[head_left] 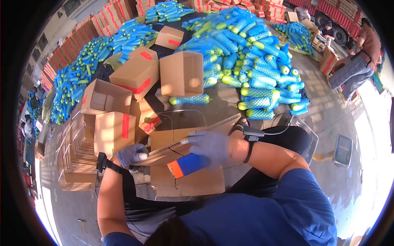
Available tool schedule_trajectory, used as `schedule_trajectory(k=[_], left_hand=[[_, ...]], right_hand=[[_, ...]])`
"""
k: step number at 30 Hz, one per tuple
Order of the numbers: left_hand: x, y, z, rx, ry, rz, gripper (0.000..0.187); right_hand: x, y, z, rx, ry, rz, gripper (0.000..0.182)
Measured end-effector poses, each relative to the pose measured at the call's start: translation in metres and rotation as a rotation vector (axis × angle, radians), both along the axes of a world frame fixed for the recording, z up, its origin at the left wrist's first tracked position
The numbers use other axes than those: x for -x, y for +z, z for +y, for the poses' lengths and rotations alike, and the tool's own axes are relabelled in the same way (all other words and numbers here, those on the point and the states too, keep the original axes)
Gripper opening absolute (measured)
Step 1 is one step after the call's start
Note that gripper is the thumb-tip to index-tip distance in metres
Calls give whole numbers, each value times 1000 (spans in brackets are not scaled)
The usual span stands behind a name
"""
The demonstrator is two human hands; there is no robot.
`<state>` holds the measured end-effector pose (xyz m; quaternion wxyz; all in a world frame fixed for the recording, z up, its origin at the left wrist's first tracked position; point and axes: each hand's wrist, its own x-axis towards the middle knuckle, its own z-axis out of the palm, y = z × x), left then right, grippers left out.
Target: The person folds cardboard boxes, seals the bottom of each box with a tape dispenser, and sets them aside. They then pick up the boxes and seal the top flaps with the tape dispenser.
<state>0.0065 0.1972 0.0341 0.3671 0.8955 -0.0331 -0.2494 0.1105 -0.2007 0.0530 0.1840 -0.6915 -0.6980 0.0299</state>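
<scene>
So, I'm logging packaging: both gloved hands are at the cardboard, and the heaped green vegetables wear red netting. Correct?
No: the head view shows blue netting on the vegetables, not red; the gloved left hand and right hand are at the cardboard.

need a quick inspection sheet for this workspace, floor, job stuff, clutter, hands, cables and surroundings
Surface: grey concrete floor, patched with sunlight.
Job's things: cardboard carton in front of the person; blue-and-orange object beneath the right hand, type unclear.
Clutter: open carton ahead; stacked flattened cartons to the left; one netted vegetable apart from the pile.
Hands: both gloved; left hand grips the carton's edge, right lies across its flap, grip unclear.
Cables: grey cable at the right wrist's device; far end unclear.
Surroundings: pile of green vegetables in blue netting; people and red truck at upper right.
</scene>
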Motion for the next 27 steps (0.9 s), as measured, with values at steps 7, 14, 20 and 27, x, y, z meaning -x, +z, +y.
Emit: schedule_trajectory(k=[7, 14, 20, 27], left_hand=[[-8, 9, 2, 98, -17, 18, 60], [-12, 49, -45, -576, -281, -197, 39], [-17, 50, -71, -770, -203, -395, 40], [-44, 65, -125, -683, -57, -585, 34]], right_hand=[[12, 0, 1, 123, -16, -67, 65], [25, 2, 6, 207, -196, -142, 71], [49, 20, 22, 219, 22, 15, 72], [104, 40, 57, 125, 143, 187, 57]])
